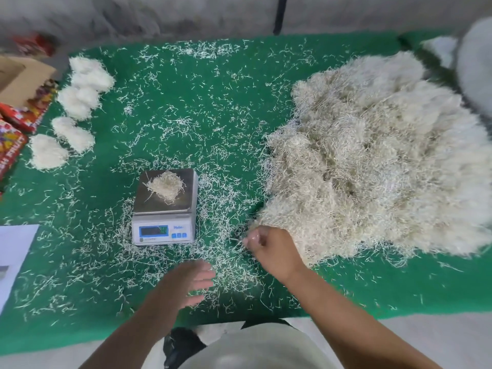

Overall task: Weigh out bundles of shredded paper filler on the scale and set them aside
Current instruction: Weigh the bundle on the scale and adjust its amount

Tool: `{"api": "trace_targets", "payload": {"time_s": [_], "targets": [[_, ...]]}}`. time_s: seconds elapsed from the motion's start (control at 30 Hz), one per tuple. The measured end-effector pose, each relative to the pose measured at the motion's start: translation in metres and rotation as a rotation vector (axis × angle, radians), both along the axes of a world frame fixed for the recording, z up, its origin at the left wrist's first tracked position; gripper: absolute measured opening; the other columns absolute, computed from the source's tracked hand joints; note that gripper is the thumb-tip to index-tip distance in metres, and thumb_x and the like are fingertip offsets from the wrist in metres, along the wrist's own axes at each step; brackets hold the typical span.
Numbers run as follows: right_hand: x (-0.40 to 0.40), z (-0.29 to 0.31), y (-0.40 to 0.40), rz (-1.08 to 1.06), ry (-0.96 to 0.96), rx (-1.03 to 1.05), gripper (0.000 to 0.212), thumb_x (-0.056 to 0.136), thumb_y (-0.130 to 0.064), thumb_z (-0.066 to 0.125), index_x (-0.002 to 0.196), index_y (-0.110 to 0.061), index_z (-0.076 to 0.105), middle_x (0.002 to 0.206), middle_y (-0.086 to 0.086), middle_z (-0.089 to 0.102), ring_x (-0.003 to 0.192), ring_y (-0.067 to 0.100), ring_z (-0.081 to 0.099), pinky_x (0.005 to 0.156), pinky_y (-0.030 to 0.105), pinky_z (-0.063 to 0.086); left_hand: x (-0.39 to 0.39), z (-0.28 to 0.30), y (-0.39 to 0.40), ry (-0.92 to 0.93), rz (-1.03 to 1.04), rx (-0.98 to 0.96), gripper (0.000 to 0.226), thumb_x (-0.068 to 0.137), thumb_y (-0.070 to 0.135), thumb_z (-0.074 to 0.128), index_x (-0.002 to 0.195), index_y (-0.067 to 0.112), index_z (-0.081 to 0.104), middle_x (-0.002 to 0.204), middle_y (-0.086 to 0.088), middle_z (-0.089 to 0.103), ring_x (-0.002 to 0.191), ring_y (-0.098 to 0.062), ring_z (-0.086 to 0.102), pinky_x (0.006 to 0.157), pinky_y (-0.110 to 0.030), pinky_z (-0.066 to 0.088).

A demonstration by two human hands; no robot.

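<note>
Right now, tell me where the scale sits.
In the head view the scale sits left of centre on the green mat, left of the big shredded paper pile and just beyond the left hand, a small bundle on its platform.

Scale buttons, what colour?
Blue, on the scale white front panel, right of the display. Head view, the only one, shows them.

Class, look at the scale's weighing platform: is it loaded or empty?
Loaded. A small bundle of shredded paper sits on the scale platform, neither hand touching it.
</note>
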State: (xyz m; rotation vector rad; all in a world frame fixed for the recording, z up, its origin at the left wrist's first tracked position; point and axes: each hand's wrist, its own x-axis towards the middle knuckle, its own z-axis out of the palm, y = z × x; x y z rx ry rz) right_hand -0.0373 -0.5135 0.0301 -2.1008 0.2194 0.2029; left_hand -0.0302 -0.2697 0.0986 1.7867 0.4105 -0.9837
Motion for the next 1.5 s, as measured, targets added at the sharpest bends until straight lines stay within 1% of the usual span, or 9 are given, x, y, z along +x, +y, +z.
{"api": "trace_targets", "payload": {"time_s": [0.3,0.47,0.53,0.63,0.77,0.93,1.03,1.4,1.5], "targets": [[-0.025,0.028,0.03,0.318,-0.109,0.135,0.015,0.099,-0.024,0.067,0.088,-0.014,0.071,0.071,0.005,0.066,0.054,0.015,0.056,0.053,0.024,0.043,0.046,0.015,-0.082,-0.047,-0.036,-0.001,0.084,0.094,-0.004,0.066,0.158,0.038,0.032,0.165,0.002,0.031,0.144,-0.016,0.041,0.11,-0.018,0.038],[-0.041,0.032,0.002,0.164,0.062,0.322,0.022,0.099,-0.039,0.07,0.113,-0.023,0.075,0.104,-0.005,0.076,0.092,0.01,0.07,0.091,0.033,0.058,0.05,0.026,-0.116,-0.074,-0.042,-0.015,0.044,0.11,0.014,0.045,0.15,-0.002,0.044,0.155,-0.021,0.046,0.143,-0.035,0.043,0.075,-0.003,0.046],[-0.043,0.032,-0.011,-0.015,0.223,0.422,0.068,0.085,-0.077,0.066,0.115,-0.016,0.074,0.108,0.004,0.076,0.098,0.019,0.072,0.1,0.047,0.058,0.049,0.026,-0.113,-0.213,-0.171,0.037,0.043,0.11,0.018,0.046,0.145,-0.006,0.048,0.148,-0.027,0.052,0.136,-0.041,0.05,0.09,-0.017,0.051],[-0.042,0.031,-0.023,-0.233,0.553,0.943,0.091,0.072,-0.09,0.067,0.138,-0.028,0.06,0.124,0.008,0.076,0.117,0.022,0.072,0.102,0.051,0.058,0.046,0.024,-0.119,-0.329,-0.328,0.15,0.052,0.106,0.032,0.055,0.153,0.012,0.045,0.156,-0.017,0.045,0.137,-0.035,0.051,0.118,-0.048,0.038],[-0.021,0.034,-0.019,-0.519,0.639,1.418,0.101,0.074,-0.056,0.093,0.158,-0.037,0.04,0.17,0.019,0.022,0.137,0.045,0.054,0.104,0.064,0.053,0.035,0.015,-0.134,-0.287,-0.313,0.164,0.061,0.102,0.046,0.06,0.153,0.018,0.044,0.156,-0.01,0.046,0.123,-0.021,0.054,0.103,-0.039,0.041],[0.019,0.046,-0.015,-0.722,0.597,1.291,0.085,0.076,-0.047,0.089,0.143,-0.006,0.054,0.169,0.02,0.018,0.155,0.038,0.03,0.128,0.053,0.011,0.028,0.006,-0.136,-0.351,-0.306,0.191,0.054,0.106,0.05,0.048,0.15,0.018,0.046,0.135,-0.005,0.06,0.119,-0.019,0.06,0.099,-0.04,0.046],[0.037,0.057,-0.016,-0.725,0.562,1.307,0.062,0.077,-0.041,0.086,0.121,-0.003,0.063,0.149,0.01,0.036,0.117,0.031,0.071,0.126,0.049,0.02,0.039,0.01,-0.133,-0.363,-0.253,0.175,0.053,0.109,0.046,0.041,0.154,0.017,0.044,0.153,-0.01,0.051,0.133,-0.026,0.052,0.108,-0.043,0.042],[0.097,0.064,-0.029,-0.892,0.591,1.275,0.091,0.092,-0.05,0.077,0.162,-0.012,0.034,0.171,0.018,0.017,0.157,0.042,0.019,0.128,0.05,0.014,0.063,0.03,-0.138,-0.586,-0.306,0.318,0.033,0.109,0.004,0.039,0.138,0.005,0.054,0.113,-0.009,0.068,0.09,-0.014,0.063,0.085,-0.021,0.053],[0.106,0.06,-0.043,-0.917,0.524,1.363,0.057,0.098,-0.048,0.069,0.135,-0.007,0.061,0.149,0.021,0.042,0.132,0.04,0.052,0.123,0.054,0.028,0.063,0.032,-0.136,-0.593,-0.312,0.285,0.023,0.108,0.008,0.043,0.12,0.008,0.063,0.095,-0.001,0.065,0.081,-0.01,0.062,0.079,-0.022,0.056]]}}
